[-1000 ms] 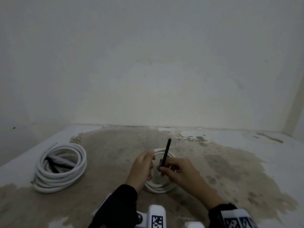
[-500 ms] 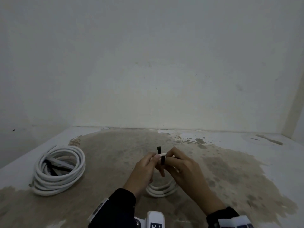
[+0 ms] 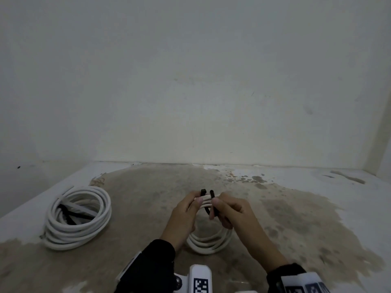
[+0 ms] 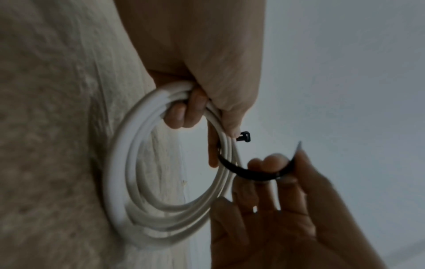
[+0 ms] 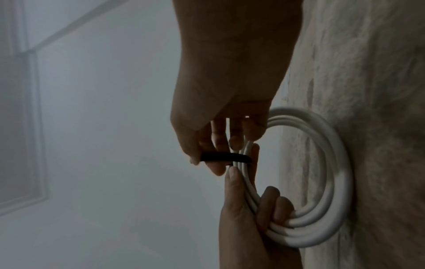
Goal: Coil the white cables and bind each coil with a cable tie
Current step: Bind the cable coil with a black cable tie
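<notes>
1. One small coil of white round cable [image 3: 208, 243] stands on edge at lower centre of the head view, its lower arc touching the stained brown and white floor [image 3: 285, 218], its top raised between both hands.
2. Round the top strands of that coil bends a black plastic cable tie [image 3: 211, 205]; its square head [image 3: 203, 191] and the other end both poke up above the cable, side by side and not joined.
3. Curled round the upper left arc of the coil, the left hand [image 3: 186, 216] grips the bundled strands, thumb pressed on top just beside the tie's head; the left wrist view shows two fingers [image 4: 184, 112] hooked through the ring.
4. Just right of it, the right hand [image 3: 234, 214] pinches the black strap between thumb and fingertips, with the remaining fingers bent loosely below; in the right wrist view the strap [image 5: 224, 157] runs flat from that pinch to the white strands.
5. Far off at middle left of the head view lies a larger coil of white cable [image 3: 77, 216] flat on the floor, with dark strips [image 3: 69, 213] lying across its middle.
6. Behind everything rises a plain pale wall [image 3: 190, 92], filling the upper half of the frame.
</notes>
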